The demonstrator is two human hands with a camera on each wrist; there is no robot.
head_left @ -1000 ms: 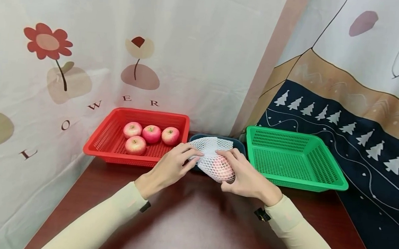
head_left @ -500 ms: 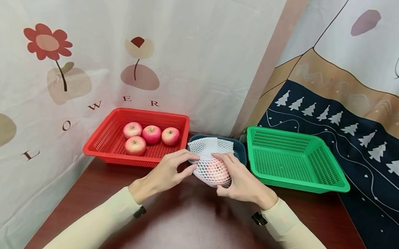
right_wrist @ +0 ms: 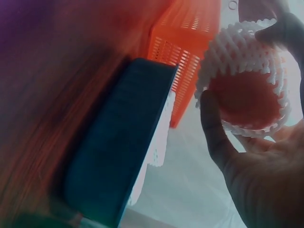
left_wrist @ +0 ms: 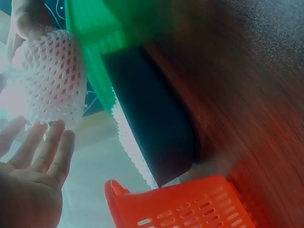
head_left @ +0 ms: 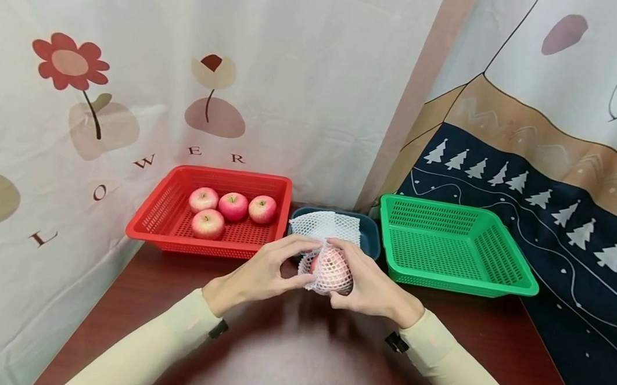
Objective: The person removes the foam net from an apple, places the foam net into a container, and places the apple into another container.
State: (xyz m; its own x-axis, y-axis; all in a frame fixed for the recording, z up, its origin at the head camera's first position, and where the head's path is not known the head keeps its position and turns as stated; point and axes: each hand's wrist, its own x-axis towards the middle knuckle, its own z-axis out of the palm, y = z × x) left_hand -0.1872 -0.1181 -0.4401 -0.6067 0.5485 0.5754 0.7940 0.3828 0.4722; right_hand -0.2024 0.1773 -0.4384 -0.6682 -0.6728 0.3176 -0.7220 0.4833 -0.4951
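Observation:
Between both hands, above the table, is an apple [right_wrist: 244,99] in a white foam net [head_left: 333,272]. My right hand [head_left: 377,283] grips the netted apple from the right, thumb low and fingers over its top. In the right wrist view, bare red skin shows through the net's open end on that side. My left hand [head_left: 262,274] holds the net's left edge, fingertips at its rim in the left wrist view. Behind the hands, more white foam nets [head_left: 324,223] lie in a dark blue tray [head_left: 371,236].
A red basket [head_left: 210,176] at the left holds several bare apples [head_left: 208,224]. To the right stands a green basket [head_left: 436,246]. Printed curtains [head_left: 303,87] hang close behind the baskets, and brown tabletop [head_left: 300,355] stretches in front.
The netted apple has come slightly toward me, off the nets in the tray. The left hand has let go, then closed in again on the net's left edge; the right hand keeps its grip.

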